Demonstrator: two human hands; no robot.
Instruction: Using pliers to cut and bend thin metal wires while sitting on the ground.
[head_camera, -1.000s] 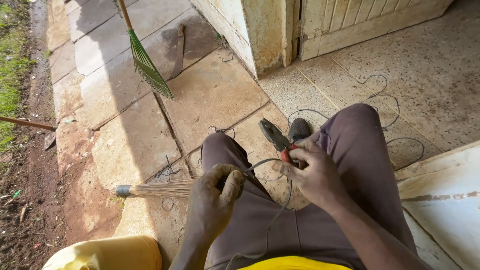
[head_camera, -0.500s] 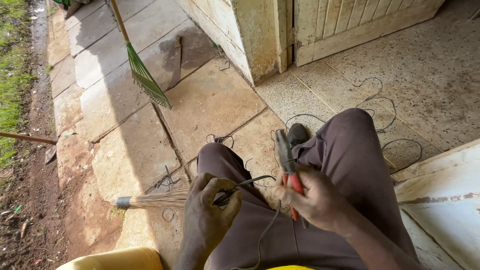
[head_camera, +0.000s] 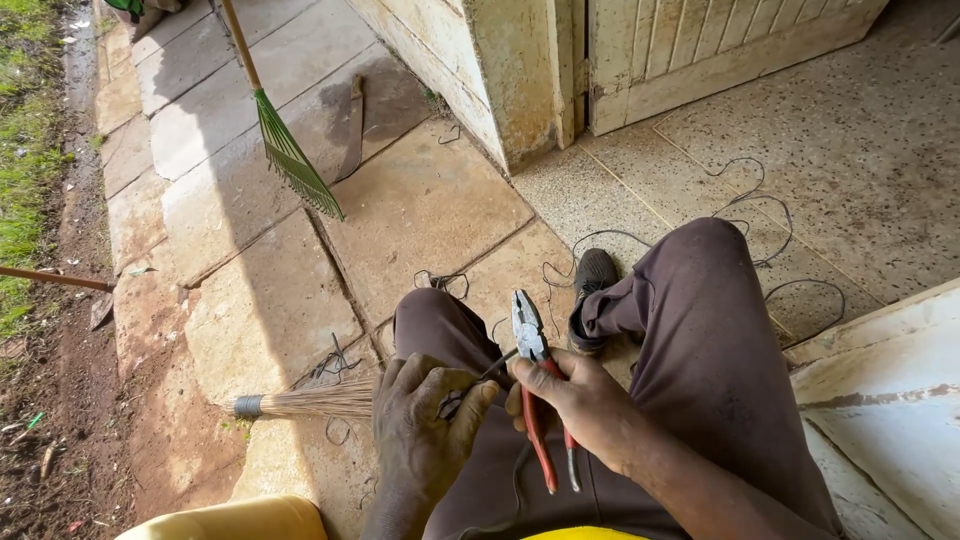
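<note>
Gripping one pair of red-handled pliers (head_camera: 535, 385) over the lap, the right hand (head_camera: 580, 405) points their jaws away from the body, while the left hand (head_camera: 425, 425) is clenched on one thin dark wire (head_camera: 497, 364) running toward the pliers' head. Beyond the knees lie one short grass broom (head_camera: 310, 400), one green leaf rake (head_camera: 290, 160) and one dark shoe (head_camera: 592, 285); loose wire (head_camera: 770, 215) loops over the floor, its count unclear, and the wire's end is hidden inside the left fist. Compared with half a second ago, the pliers have shifted slightly leftward and both hands have stayed closed.
</note>
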